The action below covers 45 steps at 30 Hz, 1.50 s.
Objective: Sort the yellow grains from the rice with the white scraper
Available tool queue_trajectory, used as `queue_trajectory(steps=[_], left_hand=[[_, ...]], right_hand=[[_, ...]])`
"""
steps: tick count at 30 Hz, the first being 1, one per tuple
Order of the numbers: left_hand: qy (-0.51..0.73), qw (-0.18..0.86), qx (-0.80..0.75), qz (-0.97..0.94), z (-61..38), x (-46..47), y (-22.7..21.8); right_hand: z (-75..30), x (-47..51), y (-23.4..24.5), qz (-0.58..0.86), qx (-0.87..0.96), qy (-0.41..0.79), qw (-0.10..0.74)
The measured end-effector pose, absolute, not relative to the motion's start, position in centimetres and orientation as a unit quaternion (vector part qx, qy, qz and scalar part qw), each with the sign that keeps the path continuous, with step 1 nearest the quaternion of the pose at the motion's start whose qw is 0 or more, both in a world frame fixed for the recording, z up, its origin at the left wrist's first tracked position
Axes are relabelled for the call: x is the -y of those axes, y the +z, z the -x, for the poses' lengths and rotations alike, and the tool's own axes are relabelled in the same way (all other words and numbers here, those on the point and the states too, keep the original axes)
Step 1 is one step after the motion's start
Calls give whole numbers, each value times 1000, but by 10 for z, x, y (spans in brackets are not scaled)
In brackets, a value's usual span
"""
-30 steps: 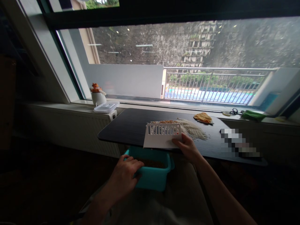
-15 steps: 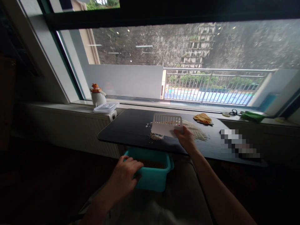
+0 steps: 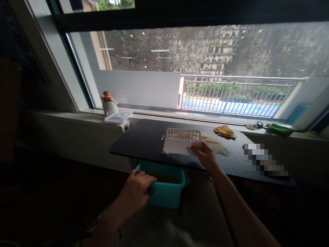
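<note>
My right hand (image 3: 205, 155) grips the right end of a white slotted plastic plate (image 3: 178, 146) just over the dark tabletop. A row of slots runs along its far side, with small yellow and orange bits showing there. Pale grains lie in a spread pile (image 3: 214, 144) right of the plate, and a few crumbs lie along its near left edge. Below the table edge, my left hand (image 3: 140, 187) is closed over the left rim of a turquoise plastic bin (image 3: 167, 195). Brownish granular material fills part of the bin. The left thumb is partly hidden.
On the dark table (image 3: 138, 140) rest a folded yellow cloth (image 3: 224, 131) and a blurred-out object (image 3: 264, 159). Scissors (image 3: 259, 125) and a green cloth (image 3: 280, 129) lie on the sill. A clear plastic box (image 3: 118, 117) and a white pot (image 3: 110, 107) stand at the left.
The slotted plate has come slightly nearer to me and lies flatter, now covering most of the small grain heap at its near left. My left hand stays on the bin rim.
</note>
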<state>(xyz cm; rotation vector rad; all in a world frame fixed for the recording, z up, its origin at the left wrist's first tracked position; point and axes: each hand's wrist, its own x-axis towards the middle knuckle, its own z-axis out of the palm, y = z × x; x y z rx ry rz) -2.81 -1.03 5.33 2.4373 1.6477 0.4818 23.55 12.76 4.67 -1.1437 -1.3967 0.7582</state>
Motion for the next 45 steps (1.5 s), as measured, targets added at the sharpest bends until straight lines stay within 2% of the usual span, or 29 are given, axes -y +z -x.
queue_trajectory(steps=[5, 15, 22, 29, 37, 45], left_hand=[[166, 83, -548, -815, 29, 9, 50], [170, 84, -552, -812, 31, 8, 49], [165, 90, -556, -810, 29, 9, 49], [159, 94, -553, -813, 29, 9, 50], [158, 101, -545, -817, 25, 9, 50], [171, 101, -534, -822, 21, 6, 49]], right_hand=[[-239, -118, 45, 481, 573, 331, 575], [-226, -84, 36, 453, 601, 374, 542], [-196, -78, 25, 441, 612, 355, 552], [-209, -95, 16, 551, 601, 196, 545], [-266, -112, 24, 633, 558, 84, 530], [-278, -150, 27, 590, 595, 119, 532]])
